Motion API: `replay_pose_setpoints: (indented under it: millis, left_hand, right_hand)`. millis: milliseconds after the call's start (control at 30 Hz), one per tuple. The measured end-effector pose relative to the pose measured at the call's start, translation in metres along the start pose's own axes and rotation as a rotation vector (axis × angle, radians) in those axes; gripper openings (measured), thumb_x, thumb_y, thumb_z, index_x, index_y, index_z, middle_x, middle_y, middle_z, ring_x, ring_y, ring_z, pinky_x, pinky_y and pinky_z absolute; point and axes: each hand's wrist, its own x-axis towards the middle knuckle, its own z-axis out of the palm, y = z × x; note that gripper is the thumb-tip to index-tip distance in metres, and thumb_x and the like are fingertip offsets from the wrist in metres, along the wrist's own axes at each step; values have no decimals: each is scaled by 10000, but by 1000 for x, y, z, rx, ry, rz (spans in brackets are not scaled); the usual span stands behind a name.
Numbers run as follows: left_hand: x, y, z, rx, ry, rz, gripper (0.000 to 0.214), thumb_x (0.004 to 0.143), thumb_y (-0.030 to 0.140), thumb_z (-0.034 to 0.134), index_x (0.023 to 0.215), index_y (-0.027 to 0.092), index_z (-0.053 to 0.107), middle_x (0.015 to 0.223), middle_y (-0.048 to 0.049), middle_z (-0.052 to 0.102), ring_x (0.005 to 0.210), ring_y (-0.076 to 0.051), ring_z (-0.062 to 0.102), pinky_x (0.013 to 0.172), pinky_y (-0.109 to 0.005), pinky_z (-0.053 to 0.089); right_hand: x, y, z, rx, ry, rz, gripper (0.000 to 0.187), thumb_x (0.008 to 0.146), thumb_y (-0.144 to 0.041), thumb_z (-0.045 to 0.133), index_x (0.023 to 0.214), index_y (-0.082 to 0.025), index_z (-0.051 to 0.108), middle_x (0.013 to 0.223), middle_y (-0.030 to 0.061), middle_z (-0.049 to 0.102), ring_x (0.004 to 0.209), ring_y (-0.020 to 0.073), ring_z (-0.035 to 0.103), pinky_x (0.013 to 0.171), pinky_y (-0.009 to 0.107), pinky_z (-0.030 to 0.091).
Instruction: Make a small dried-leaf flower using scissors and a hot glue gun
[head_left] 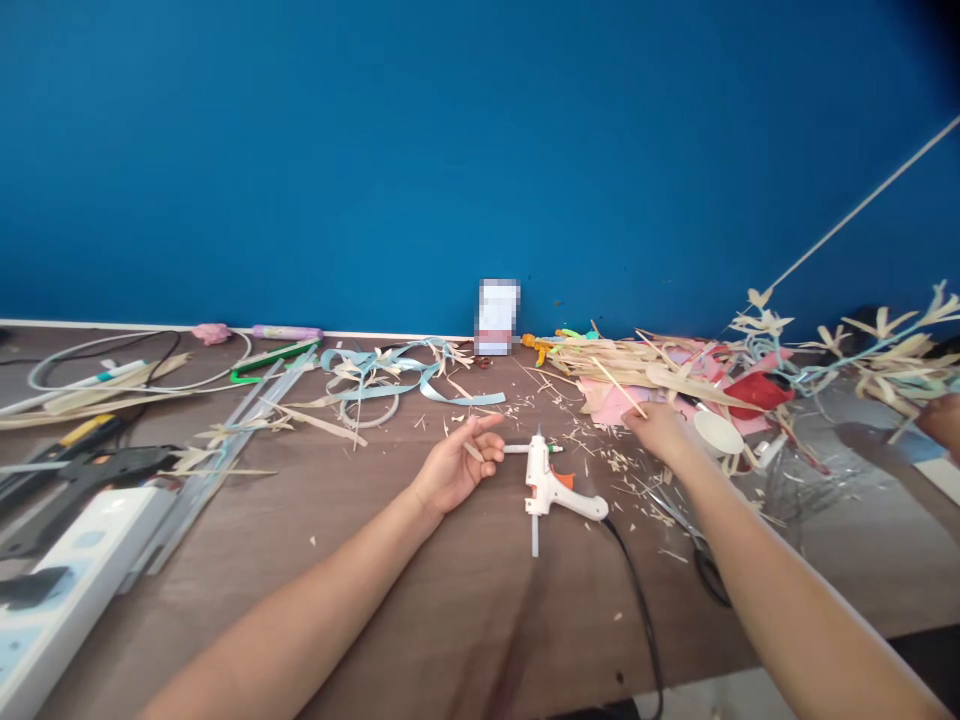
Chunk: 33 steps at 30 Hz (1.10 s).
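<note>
My left hand [459, 468] is left of a white glue gun [538, 475], its fingers curled around a small pale strip [474, 451]. Between those fingertips and the gun's barrel runs a white stick [516, 449] with a green part near its far end; whether the fingers touch it I cannot tell. The glue gun has an orange trigger, and a glue stick [535, 535] protrudes from its rear. Over the right side of the table, my right hand [660, 432] pinches a thin, straw-coloured strip [616, 385] that points up and left.
Scissors [686, 530] lie beneath my right forearm, near a black cord [637, 590]. Dried strips [607, 355] and pink paper [604, 400] pile up behind. Blue ribbon [405, 385] lies at the back; a power strip [67, 590] is at left. Another person's hand [941, 425] shows at far right.
</note>
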Motion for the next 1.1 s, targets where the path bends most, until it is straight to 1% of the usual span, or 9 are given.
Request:
replay_pose_setpoints:
  millis: [133, 300, 467, 600, 700, 800, 933, 1000, 1100]
  left_hand:
    - [0, 0, 0, -26, -40, -44, 366, 837, 375, 415, 1052, 113, 553, 773, -92, 622, 667, -158, 608, 517, -217, 456]
    - [0, 0, 1, -29, -75, -45, 376, 845, 379, 394, 1051, 107, 552, 784, -96, 621, 665, -162, 609, 523, -219, 458]
    - [1, 1, 0, -25, -72, -48, 379, 836, 399, 408, 1044, 117, 553, 790, -96, 622, 668, -158, 603, 535, -223, 458]
    - [4, 2, 0, -30, -86, -52, 392, 838, 409, 396, 1044, 113, 550, 797, -101, 624, 659, -157, 602, 535, -224, 459]
    - [4, 2, 0, -36, -97, -50, 400, 846, 406, 377, 1049, 106, 545, 796, -103, 624, 657, -158, 604, 537, -222, 462]
    - [3, 2, 0, -43, -106, -48, 409, 851, 406, 363, 1056, 100, 541, 795, -105, 624, 663, -160, 607, 542, -223, 464]
    - [3, 2, 0, -56, -116, -51, 423, 853, 413, 354, 1069, 95, 532, 801, -109, 628, 671, -165, 612, 551, -227, 465]
    - [4, 2, 0, -63, -120, -51, 437, 851, 427, 348, 1077, 98, 525, 814, -115, 632, 693, -174, 616, 563, -234, 466]
    - [4, 2, 2, -66, -123, -63, 473, 837, 472, 346, 1099, 112, 504, 870, -136, 633, 771, -207, 620, 612, -267, 471]
  right_hand:
    - [11, -5, 3, 4, 8, -2, 201, 721, -306, 489, 656, -163, 614, 549, 36, 568, 534, 165, 511, 491, 253, 317]
    - [27, -31, 6, 34, 3, -38, 241, 743, -338, 476, 740, -156, 634, 553, 35, 577, 500, 157, 508, 465, 248, 319]
    - [43, -50, 14, 53, 7, -63, 201, 719, -325, 535, 710, -158, 646, 581, 54, 601, 534, 160, 529, 470, 248, 304]
    - [52, -51, 21, 74, 34, -44, 205, 678, -352, 580, 653, -157, 637, 569, 58, 603, 559, 171, 541, 477, 247, 303]
    - [54, -50, 23, 102, 70, -21, 189, 676, -331, 564, 679, -158, 640, 561, 45, 592, 549, 175, 531, 475, 248, 298]
    - [52, -48, 19, 160, 93, -17, 192, 699, -286, 511, 718, -146, 640, 533, 24, 562, 497, 158, 498, 461, 247, 291]
    - [42, -48, 4, 271, 103, -4, 265, 727, -268, 451, 824, -88, 620, 489, 1, 516, 405, 121, 423, 428, 242, 295]
    - [29, -56, -1, 331, 78, -31, 297, 745, -279, 426, 868, -75, 604, 470, -14, 498, 377, 106, 390, 410, 234, 294]
    - [-5, -80, 0, 419, -26, -139, 282, 746, -322, 448, 847, -115, 611, 475, -27, 507, 381, 93, 397, 408, 217, 309]
